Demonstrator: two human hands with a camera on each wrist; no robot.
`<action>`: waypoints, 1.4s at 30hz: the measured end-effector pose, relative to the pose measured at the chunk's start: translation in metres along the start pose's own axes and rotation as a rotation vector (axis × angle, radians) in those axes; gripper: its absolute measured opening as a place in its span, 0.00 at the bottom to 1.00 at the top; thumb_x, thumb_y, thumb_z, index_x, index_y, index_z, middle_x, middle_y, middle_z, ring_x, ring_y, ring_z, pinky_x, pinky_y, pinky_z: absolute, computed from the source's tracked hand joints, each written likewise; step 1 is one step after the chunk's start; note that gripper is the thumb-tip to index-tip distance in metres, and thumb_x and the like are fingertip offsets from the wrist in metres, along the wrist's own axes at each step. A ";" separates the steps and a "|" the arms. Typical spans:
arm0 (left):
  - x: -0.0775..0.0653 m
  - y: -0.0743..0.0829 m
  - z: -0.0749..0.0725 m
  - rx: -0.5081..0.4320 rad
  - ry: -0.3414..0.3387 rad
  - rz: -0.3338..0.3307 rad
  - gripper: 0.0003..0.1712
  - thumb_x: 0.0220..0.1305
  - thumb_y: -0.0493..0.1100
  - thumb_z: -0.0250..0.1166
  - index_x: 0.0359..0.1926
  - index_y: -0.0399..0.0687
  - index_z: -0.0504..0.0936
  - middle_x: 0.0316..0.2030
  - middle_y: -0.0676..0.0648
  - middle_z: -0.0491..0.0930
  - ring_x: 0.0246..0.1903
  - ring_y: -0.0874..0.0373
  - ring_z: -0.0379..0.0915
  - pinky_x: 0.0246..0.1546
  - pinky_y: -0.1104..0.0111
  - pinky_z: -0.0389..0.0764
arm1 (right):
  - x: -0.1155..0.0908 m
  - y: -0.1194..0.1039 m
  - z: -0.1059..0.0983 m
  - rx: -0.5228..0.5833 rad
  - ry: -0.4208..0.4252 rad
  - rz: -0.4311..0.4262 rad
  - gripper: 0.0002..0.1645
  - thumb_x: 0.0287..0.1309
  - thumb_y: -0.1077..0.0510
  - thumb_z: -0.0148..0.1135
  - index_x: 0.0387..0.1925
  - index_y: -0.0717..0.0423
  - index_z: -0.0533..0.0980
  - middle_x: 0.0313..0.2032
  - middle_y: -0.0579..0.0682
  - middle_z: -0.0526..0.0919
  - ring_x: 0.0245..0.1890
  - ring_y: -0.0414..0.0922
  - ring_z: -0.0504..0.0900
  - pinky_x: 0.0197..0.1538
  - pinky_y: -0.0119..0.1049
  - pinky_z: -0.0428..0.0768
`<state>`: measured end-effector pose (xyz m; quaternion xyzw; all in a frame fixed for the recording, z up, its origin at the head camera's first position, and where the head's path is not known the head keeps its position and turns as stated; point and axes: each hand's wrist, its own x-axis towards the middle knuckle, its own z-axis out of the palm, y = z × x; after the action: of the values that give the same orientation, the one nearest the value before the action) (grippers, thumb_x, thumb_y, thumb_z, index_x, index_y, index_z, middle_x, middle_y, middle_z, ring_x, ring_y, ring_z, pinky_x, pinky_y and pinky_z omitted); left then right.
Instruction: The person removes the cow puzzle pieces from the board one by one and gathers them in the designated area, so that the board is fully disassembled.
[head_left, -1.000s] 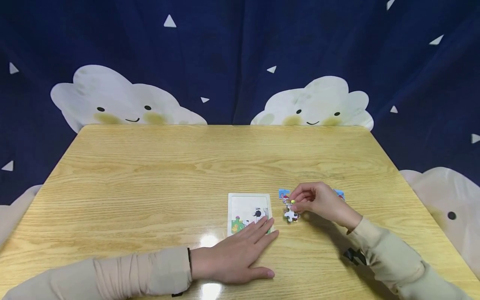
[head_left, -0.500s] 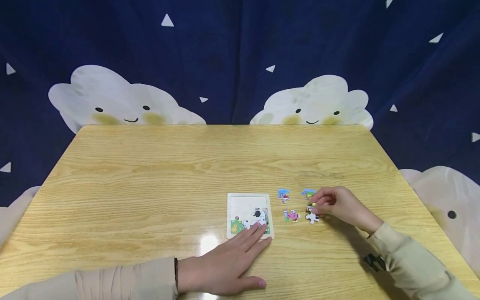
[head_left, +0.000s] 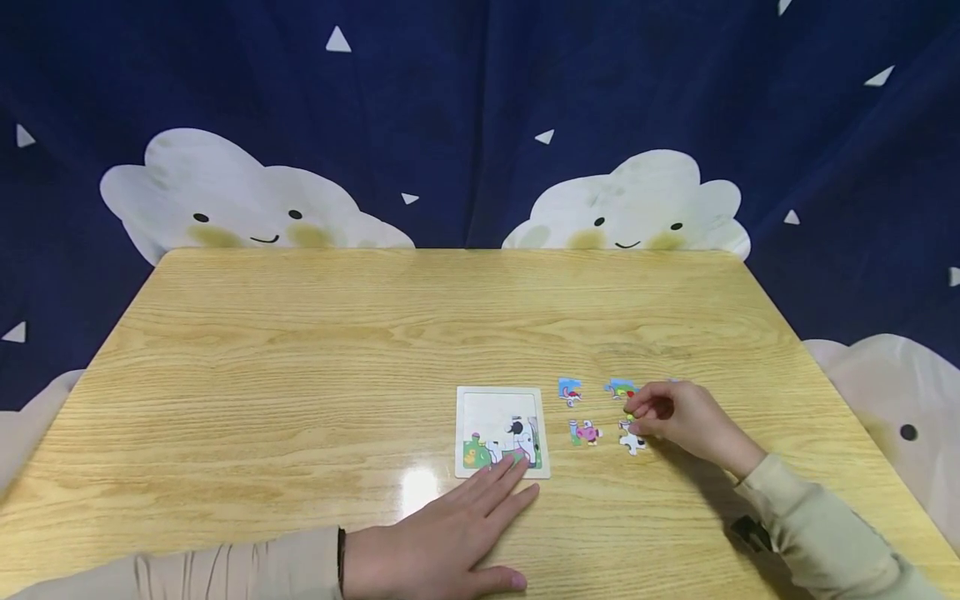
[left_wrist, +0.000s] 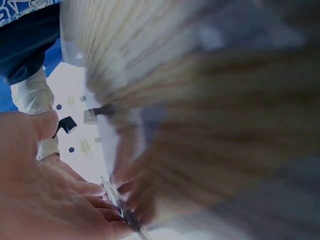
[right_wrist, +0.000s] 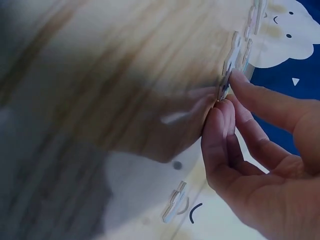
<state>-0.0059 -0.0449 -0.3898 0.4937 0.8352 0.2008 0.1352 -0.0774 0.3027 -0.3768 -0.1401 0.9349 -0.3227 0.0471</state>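
Observation:
My right hand (head_left: 686, 421) pinches a black-and-white puzzle piece (head_left: 632, 442) between thumb and fingertips, low at the tabletop. In the right wrist view this piece (right_wrist: 230, 60) is seen edge-on at the fingertips. The flat, spread left hand (head_left: 442, 533) has its fingertips on the lower edge of a white-framed puzzle board (head_left: 498, 390). Inside the board, fitted pieces (head_left: 474, 454) fill the lower part, partly covered by those fingers. The left wrist view has the left palm (left_wrist: 45, 195) beside the board's thin edge (left_wrist: 117, 202).
Loose pieces lie right of the board: a blue one with red (head_left: 570, 392), a blue-green one (head_left: 621, 387) and a pink one (head_left: 585, 432). Another blue piece (head_left: 672, 381) is mostly behind the right hand. The wooden table (head_left: 300, 333) meets a dark blue curtain (head_left: 450, 100).
My right hand has carried the black-and-white piece rightward, away from the board and past the pink piece. The left hand has slid down and left, uncovering more of the board.

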 end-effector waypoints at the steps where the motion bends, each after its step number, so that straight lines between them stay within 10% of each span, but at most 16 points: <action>1: 0.000 0.000 0.000 -0.001 -0.001 0.000 0.46 0.71 0.68 0.45 0.76 0.41 0.49 0.77 0.38 0.38 0.75 0.49 0.32 0.71 0.56 0.51 | 0.000 0.000 0.000 -0.004 0.003 -0.005 0.08 0.48 0.65 0.75 0.31 0.58 0.82 0.25 0.42 0.80 0.24 0.35 0.77 0.29 0.29 0.78; 24: -0.002 -0.003 0.003 -0.011 -0.004 0.013 0.47 0.71 0.69 0.44 0.76 0.39 0.52 0.77 0.39 0.36 0.75 0.48 0.30 0.72 0.55 0.49 | 0.029 -0.058 0.034 0.249 -0.158 -0.097 0.06 0.55 0.70 0.69 0.36 0.64 0.82 0.30 0.49 0.86 0.27 0.43 0.84 0.28 0.33 0.81; 42: 0.000 -0.002 0.003 -0.027 -0.038 0.007 0.47 0.71 0.69 0.43 0.76 0.40 0.50 0.77 0.39 0.34 0.75 0.49 0.27 0.72 0.56 0.46 | 0.052 -0.079 0.056 0.099 -0.178 -0.145 0.08 0.52 0.68 0.72 0.35 0.57 0.83 0.29 0.43 0.85 0.28 0.36 0.79 0.32 0.29 0.78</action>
<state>-0.0062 -0.0450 -0.3938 0.4983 0.8281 0.2030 0.1569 -0.0991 0.1951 -0.3718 -0.2330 0.8973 -0.3574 0.1135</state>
